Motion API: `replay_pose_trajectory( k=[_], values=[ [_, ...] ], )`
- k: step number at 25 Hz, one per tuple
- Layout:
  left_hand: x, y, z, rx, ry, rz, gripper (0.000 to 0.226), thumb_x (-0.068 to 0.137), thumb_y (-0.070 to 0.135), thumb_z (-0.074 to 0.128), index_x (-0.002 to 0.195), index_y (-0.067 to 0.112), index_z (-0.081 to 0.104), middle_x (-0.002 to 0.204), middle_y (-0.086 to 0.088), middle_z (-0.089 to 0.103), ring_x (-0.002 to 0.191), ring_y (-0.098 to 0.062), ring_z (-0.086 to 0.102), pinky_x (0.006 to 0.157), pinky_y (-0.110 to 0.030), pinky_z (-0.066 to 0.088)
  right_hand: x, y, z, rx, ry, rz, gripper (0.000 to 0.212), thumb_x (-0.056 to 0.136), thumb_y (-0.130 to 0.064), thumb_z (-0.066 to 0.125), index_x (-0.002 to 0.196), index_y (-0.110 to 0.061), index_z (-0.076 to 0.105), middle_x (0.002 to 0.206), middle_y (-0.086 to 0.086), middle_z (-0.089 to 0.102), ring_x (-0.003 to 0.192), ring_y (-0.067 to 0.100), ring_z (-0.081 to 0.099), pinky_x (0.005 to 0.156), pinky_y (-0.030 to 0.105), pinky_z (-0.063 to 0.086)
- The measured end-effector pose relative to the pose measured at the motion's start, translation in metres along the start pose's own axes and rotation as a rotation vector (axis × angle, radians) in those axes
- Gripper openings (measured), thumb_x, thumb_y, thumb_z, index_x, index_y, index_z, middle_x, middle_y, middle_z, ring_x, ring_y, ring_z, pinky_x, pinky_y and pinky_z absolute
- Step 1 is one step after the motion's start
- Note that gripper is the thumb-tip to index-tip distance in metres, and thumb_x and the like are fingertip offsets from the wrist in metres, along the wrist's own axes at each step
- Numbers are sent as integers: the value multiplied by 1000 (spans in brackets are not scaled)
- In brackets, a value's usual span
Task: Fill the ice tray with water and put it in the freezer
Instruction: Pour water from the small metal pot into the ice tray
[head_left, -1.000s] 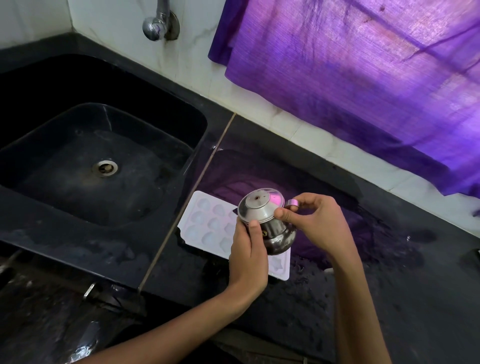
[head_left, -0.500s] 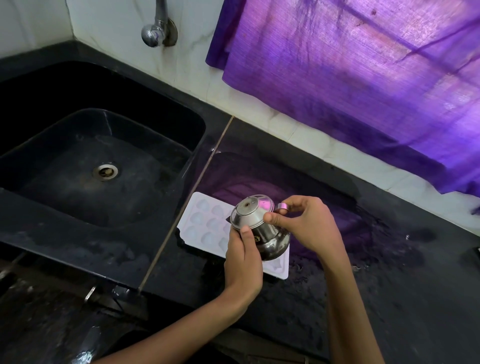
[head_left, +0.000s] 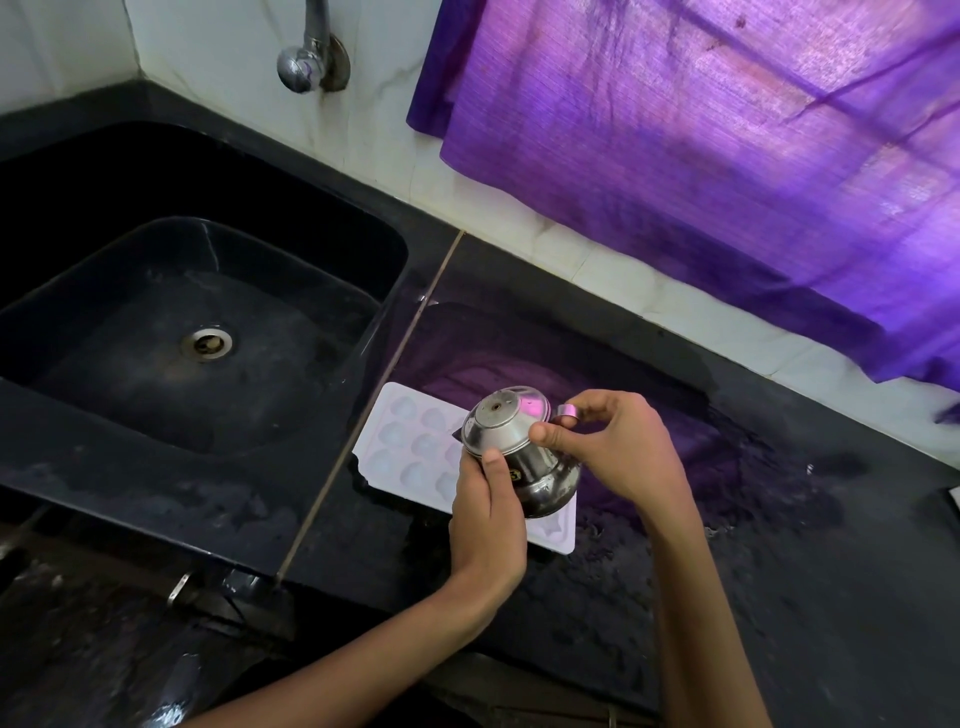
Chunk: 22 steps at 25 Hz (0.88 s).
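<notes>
We see the white ice tray (head_left: 415, 447) lying on the black worktop (head_left: 779, 545), at 3 o'clock from the sink (head_left: 208, 332). Above it, left hand (head_left: 488, 514) and right hand (head_left: 613, 447) fingers clamp a tilted steel pot (head_left: 524, 457).

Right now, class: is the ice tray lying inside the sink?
No, the ice tray lies on the black counter, right of the sink.

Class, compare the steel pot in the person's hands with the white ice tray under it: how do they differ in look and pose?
The steel pot is round, shiny metal; the ice tray is flat, matte white.
The pot is lifted and tilted, held by the left hand and right hand; the tray lies flat on the black counter.
The pot wears a domed lid; the tray's cavities are open.
Both sit right of the sink.
</notes>
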<state>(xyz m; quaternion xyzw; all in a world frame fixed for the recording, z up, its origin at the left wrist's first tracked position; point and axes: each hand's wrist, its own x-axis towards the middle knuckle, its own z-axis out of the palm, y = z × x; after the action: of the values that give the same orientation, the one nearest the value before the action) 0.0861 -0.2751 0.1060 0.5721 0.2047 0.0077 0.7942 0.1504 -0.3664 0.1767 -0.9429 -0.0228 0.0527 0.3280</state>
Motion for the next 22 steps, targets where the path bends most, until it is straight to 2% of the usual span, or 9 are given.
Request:
replay_pose_trajectory(
  k=[3, 7, 9, 15, 19, 22],
  values=[
    [-1, 0, 0, 36, 7, 65, 37, 100, 33, 27, 135, 30, 41, 104, 28, 52, 99, 8, 53, 77, -2, 36, -1, 8, -1, 103, 10, 18, 47, 43, -63, 76, 58, -21, 60, 73, -4, 72, 78, 13, 69, 78, 39, 55],
    [-1, -2, 0, 71, 17, 136, 39, 98, 33, 32, 137, 31, 38, 126, 17, 54, 111, 4, 51, 82, 2, 36, -6, 14, -2, 224, 21, 2, 40, 49, -50, 77, 57, -17, 56, 76, 5, 72, 71, 12, 69, 73, 34, 56],
    [-3, -3, 0, 87, 28, 152, 40, 98, 34, 33, 138, 31, 38, 130, 15, 53, 114, 3, 50, 83, 2, 36, -9, 14, -3, 238, 31, -15, 39, 50, -48, 76, 58, -15, 56, 78, 7, 72, 74, 15, 70, 77, 37, 57],
    [-14, -5, 2, 92, 67, 76, 39, 99, 32, 30, 138, 31, 38, 122, 18, 53, 97, 14, 49, 72, 8, 33, -13, 14, -3, 143, 10, 0, 48, 39, -71, 69, 58, -28, 61, 73, -7, 71, 80, 14, 69, 82, 46, 55],
    [-21, -7, 2, 130, 155, -1, 41, 100, 33, 26, 139, 27, 39, 128, 8, 56, 99, -1, 50, 67, 4, 33, -16, 10, 4, 82, -31, -6, 45, 41, -69, 69, 57, -28, 60, 72, -5, 70, 79, 11, 66, 79, 44, 54],
    [-22, -7, 1, 150, 183, -34, 43, 100, 33, 24, 141, 24, 37, 132, 3, 54, 110, -10, 51, 75, -9, 33, -16, 9, 9, 46, -43, -3, 41, 53, -55, 78, 62, -20, 61, 73, -5, 71, 79, 9, 66, 77, 38, 53]
  ],
)
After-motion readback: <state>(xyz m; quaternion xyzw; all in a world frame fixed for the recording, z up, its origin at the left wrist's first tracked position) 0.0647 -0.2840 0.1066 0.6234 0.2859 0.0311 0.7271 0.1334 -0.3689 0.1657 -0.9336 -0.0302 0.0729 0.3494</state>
